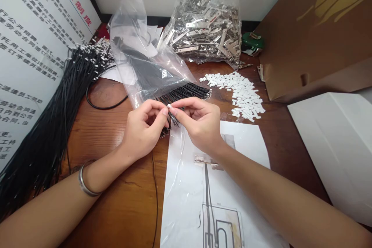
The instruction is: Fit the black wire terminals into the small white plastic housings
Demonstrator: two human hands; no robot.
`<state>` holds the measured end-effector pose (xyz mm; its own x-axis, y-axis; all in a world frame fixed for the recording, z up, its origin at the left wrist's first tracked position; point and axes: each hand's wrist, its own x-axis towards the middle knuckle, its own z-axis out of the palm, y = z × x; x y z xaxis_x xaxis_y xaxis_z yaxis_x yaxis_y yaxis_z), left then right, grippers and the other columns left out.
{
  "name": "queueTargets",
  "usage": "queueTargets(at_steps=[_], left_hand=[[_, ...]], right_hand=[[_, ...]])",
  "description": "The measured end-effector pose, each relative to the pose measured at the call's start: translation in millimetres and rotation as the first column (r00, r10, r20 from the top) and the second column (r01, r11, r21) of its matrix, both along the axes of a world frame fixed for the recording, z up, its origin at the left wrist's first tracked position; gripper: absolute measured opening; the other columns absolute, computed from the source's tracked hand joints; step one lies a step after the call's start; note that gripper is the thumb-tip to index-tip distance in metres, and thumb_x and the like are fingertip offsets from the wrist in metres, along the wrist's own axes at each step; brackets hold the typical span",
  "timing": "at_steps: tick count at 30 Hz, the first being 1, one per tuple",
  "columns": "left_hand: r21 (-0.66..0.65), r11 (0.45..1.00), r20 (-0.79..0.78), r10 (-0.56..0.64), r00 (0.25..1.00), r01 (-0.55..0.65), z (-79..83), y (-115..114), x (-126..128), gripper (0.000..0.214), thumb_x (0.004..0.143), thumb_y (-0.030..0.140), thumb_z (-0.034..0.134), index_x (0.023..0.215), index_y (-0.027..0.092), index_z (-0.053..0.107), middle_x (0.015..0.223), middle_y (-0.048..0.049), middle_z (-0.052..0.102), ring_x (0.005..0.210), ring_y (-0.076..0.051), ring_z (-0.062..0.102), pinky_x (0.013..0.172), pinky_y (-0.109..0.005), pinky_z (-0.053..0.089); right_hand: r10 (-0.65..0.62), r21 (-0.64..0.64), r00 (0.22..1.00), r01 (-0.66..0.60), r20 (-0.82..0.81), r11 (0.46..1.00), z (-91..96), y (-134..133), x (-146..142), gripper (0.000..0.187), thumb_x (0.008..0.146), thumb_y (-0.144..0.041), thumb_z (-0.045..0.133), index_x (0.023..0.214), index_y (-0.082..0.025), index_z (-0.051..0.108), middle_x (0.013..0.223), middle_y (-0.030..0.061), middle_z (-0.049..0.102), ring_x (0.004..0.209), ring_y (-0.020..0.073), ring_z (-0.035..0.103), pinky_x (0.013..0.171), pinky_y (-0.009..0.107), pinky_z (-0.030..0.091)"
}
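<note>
My left hand (145, 126) and my right hand (197, 122) meet over the middle of the wooden table (116, 201). Both pinch a small white piece (169, 106) between their fingertips, at the end of a thin black cord (155, 193) that trails down toward me. A silver bangle (84, 181) circles my left wrist. Just behind my hands a clear plastic bag (145, 62) holds a bundle of black cords whose ends (188, 91) stick out of it.
A thick bundle of finished black cords (52, 124) lies at the left by a printed board (26, 46). A bag of metal clips (206, 31), a heap of small white pieces (244, 95), a brown box (319, 35), a white box (340, 147) and a printed sheet (215, 201) surround my hands.
</note>
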<state>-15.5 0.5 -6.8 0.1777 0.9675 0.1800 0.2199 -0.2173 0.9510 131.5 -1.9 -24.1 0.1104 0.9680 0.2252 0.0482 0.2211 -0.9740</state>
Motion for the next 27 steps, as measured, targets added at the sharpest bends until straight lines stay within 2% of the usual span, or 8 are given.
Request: queueTargets(at_steps=[6,18,27], left_hand=[[-0.002,1.000,0.012,-0.002,1.000,0.002,0.7,0.1,0.0,0.015,0.089,0.029,0.060,0.081,0.017,0.059,0.060,0.0006,0.063,0.051,-0.009,0.056,0.048,-0.021,0.042],[0.013,1.000,0.007,-0.014,1.000,0.014,-0.5,-0.2,0.3,0.013,0.090,0.025,0.058,0.080,0.016,0.057,0.061,0.0011,0.062,0.051,-0.008,0.054,0.048,-0.020,0.042],[0.010,1.000,0.012,-0.010,1.000,0.010,-1.6,0.0,0.4,0.013,0.090,0.025,0.058,0.080,0.016,0.057,0.060,0.0016,0.063,0.050,-0.008,0.056,0.048,-0.019,0.044]], right_hand=[[0.037,-0.018,0.999,-0.038,-0.016,0.999,0.0,-0.3,-0.3,0.007,0.078,-0.025,0.070,0.077,-0.018,0.073,0.065,0.0012,0.066,0.051,0.0108,0.055,0.047,0.026,0.044],[0.009,-0.004,0.999,-0.010,-0.046,1.000,-2.8,0.1,-0.9,0.006,0.078,-0.023,0.071,0.080,-0.018,0.074,0.070,0.0024,0.068,0.054,0.0109,0.057,0.048,0.026,0.046],[-0.003,0.005,0.999,0.003,-0.038,1.000,-3.6,0.8,-1.8,0.006,0.077,-0.023,0.071,0.079,-0.019,0.074,0.068,0.0014,0.067,0.051,0.0097,0.054,0.046,0.025,0.042]])
